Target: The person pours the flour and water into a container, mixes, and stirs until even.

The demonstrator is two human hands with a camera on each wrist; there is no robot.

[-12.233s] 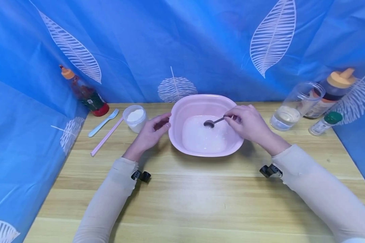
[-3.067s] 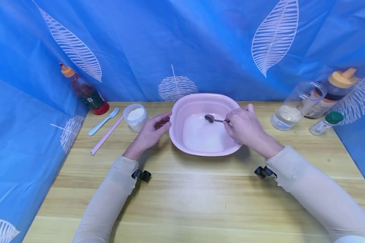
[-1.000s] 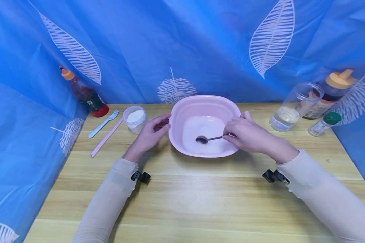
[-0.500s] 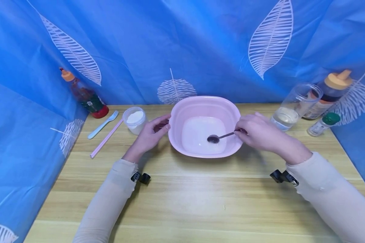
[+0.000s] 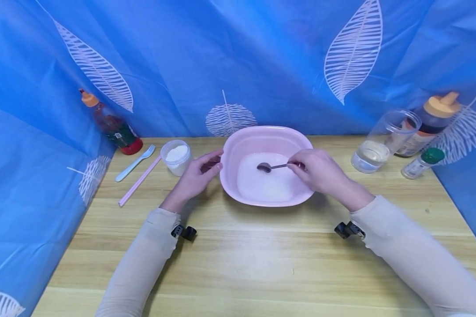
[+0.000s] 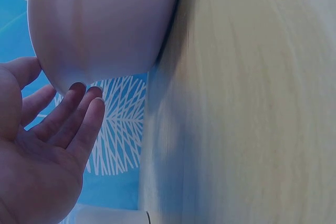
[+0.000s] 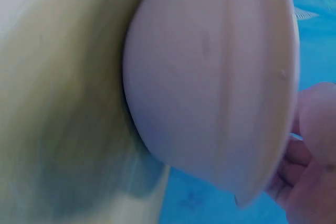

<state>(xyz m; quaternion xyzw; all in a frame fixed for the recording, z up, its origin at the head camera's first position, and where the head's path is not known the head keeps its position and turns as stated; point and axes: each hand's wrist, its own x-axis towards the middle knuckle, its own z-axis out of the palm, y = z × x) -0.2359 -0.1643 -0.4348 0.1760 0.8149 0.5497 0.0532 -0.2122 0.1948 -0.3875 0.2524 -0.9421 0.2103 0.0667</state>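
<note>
A pink basin [image 5: 266, 203] stands at the middle back of the table, its bottom covered with a white, milky-looking substance [image 5: 267, 185]. My left hand [image 5: 196, 176] touches the basin's left rim with fairly straight fingertips; in the left wrist view, the thumb and fingers rest against the rim and outer wall. Over the basin's right side, my right hand [image 5: 321, 171] pinches the handle of a small dark spoon [image 5: 264, 167]. The spoon's bowl is down in the white substance, pointing left. From the right wrist, the basin wall hides the spoon.
Left of the basin are an open jar of white powder [image 5: 177, 160], a pink stick [image 5: 139, 181], a light blue fork [image 5: 135, 164] and a red sauce bottle [image 5: 119, 130]. On the right stand a cup of clear liquid [image 5: 370, 156], a dark sauce bottle [image 5: 416, 136] and a green-capped shaker [image 5: 420, 165].
The spoon moves around inside the basin: toward the near side a second ago, rightward half a second ago, now back left and farther away. The left hand keeps its place at the rim.
</note>
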